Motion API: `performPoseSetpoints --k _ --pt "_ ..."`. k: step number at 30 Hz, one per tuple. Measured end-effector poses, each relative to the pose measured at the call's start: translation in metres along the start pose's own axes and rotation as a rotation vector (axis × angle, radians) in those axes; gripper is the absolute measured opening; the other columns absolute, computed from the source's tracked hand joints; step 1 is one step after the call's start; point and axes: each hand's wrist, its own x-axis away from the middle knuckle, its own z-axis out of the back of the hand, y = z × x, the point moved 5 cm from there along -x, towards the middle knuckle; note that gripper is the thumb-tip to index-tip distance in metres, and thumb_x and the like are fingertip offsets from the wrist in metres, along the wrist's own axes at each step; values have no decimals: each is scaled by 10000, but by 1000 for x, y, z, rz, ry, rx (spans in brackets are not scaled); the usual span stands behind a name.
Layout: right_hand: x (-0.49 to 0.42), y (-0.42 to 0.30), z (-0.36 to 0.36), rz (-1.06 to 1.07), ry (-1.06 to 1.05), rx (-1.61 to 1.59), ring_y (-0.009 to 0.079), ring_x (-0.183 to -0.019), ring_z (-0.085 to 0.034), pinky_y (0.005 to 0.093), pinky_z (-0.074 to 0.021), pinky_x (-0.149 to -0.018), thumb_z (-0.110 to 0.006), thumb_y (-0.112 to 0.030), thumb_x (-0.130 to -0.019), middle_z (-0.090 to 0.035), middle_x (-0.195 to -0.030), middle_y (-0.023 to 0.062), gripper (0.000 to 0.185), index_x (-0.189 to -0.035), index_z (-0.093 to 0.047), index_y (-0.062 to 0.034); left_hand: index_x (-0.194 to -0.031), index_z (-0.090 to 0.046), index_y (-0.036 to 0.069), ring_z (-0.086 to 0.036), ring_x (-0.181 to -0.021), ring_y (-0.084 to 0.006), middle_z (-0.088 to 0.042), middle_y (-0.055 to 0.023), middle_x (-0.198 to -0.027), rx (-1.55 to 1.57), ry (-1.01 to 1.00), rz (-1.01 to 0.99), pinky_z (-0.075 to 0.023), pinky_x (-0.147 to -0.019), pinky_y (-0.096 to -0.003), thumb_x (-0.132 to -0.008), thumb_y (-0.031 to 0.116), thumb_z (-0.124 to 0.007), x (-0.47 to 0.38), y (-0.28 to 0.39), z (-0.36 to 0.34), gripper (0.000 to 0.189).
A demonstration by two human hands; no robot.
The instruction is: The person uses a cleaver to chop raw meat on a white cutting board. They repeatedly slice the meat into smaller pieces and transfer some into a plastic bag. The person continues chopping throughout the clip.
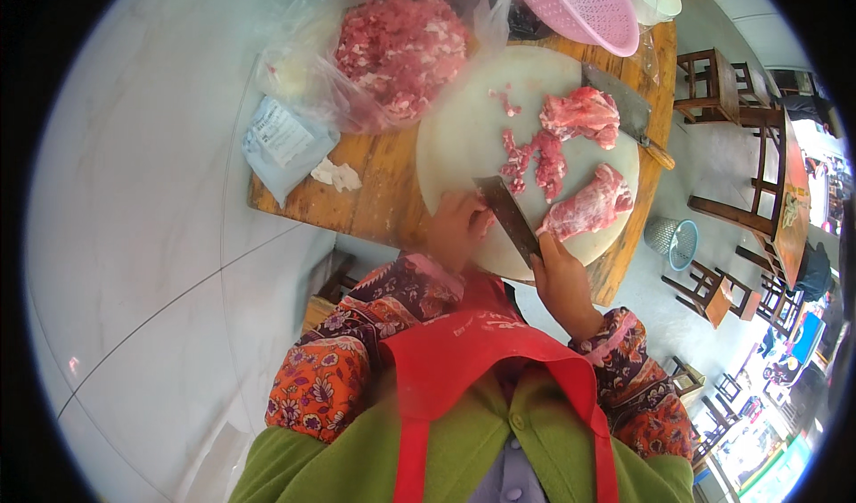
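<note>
On a wooden table (374,188) lies a round white cutting board (461,128). My right hand (562,289) grips a cleaver (506,219) at its handle, the blade angled up and left over the board. Against the board's near left part, my left hand (455,229) holds down a small piece of raw meat (483,223) just left of the blade. Beyond the blade are small chopped meat bits (550,168). Two larger raw meat pieces, one farther back (580,116) and one nearer (588,202), rest at the right. A second cleaver (616,102) lies at the board's right rim.
Minced meat (401,55) fills a clear plastic bag at the back left. Beside it are a labelled plastic packet (284,142) and crumpled tissue (336,175). A pink plastic basket (582,8) stands at the back. Wooden stools (710,295) and a waste basket (671,242) are off to the right.
</note>
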Motion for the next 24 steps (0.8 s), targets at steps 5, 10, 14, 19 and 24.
performPoseSetpoints --k 5,10,14,19,24 --pt "13 7 -3 -97 -83 43 481 -769 -587 549 -466 -626 -553 -100 -907 -594 -898 232 207 -1066 -437 -35 -831 -630 58 -586 -813 -293 -594 -81 -861 -12 40 -22 -488 -676 -387 -796 140 -726 3 -5 -5 131" --pt "-47 -10 -28 11 29 9 480 -769 -589 553 -472 -634 -543 -99 -908 -597 -934 252 246 -1112 -431 -19 -827 -631 46 -586 -785 -293 -584 -91 -823 49 36 -24 -486 -645 -397 -798 131 -722 7 -10 -6 128" --pt "-75 -23 -20 113 178 -96 483 -789 -590 553 -465 -645 -544 -80 -903 -597 -957 270 238 -1108 -444 -13 -819 -631 37 -588 -764 -290 -587 -98 -807 93 49 -15 -483 -629 -399 -804 121 -714 8 -12 -6 120" --pt "-3 1 -4 -40 -106 17 486 -800 -589 554 -461 -646 -541 -85 -910 -592 -973 271 232 -1113 -452 -17 -814 -620 38 -592 -796 -296 -600 -101 -836 104 43 -36 -487 -663 -386 -813 106 -706 7 -11 -9 109" --pt "-37 -14 -25 61 38 25 465 -729 -621 543 -496 -601 -474 -44 -887 -593 -957 245 191 -1074 -435 -50 -819 -613 45 -591 -854 -321 -617 -110 -891 32 -38 67 -485 -745 -387 -810 104 -704 12 -14 -9 109"
